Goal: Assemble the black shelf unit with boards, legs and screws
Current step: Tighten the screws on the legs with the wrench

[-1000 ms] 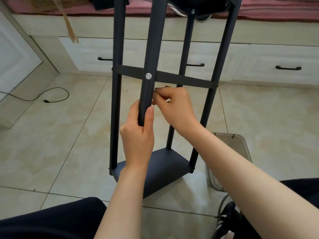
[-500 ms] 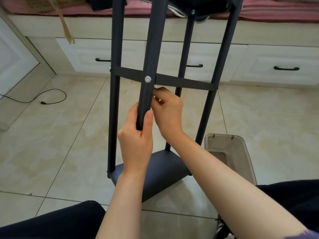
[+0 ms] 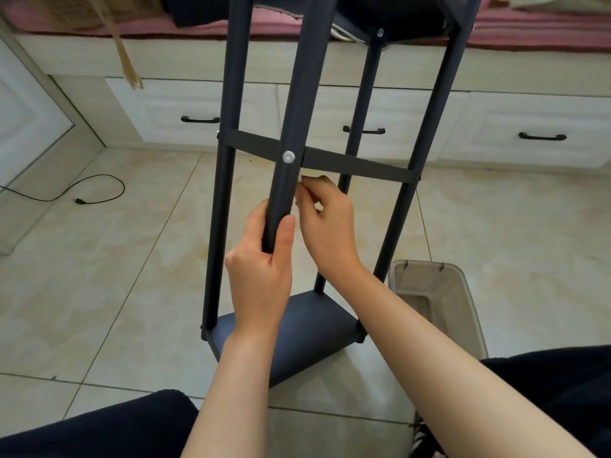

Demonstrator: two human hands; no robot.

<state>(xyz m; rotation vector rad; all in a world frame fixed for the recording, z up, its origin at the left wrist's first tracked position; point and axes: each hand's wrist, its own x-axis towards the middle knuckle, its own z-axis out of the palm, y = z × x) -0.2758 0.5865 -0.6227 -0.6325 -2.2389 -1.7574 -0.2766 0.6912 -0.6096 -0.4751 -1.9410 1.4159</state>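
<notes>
Head view: the right hand [image 3: 325, 226] fingertips are pinched on a small pale item beside the near leg [image 3: 291, 133], just under the middle board [image 3: 357, 165]; what the item is cannot be told. The left hand [image 3: 261, 279] is curled round that leg below the screw [image 3: 288, 157]. The leg should be held steady while the item is turned squarely. The bottom board [image 3: 307, 335] rests on the floor [image 3: 99, 276].
</notes>
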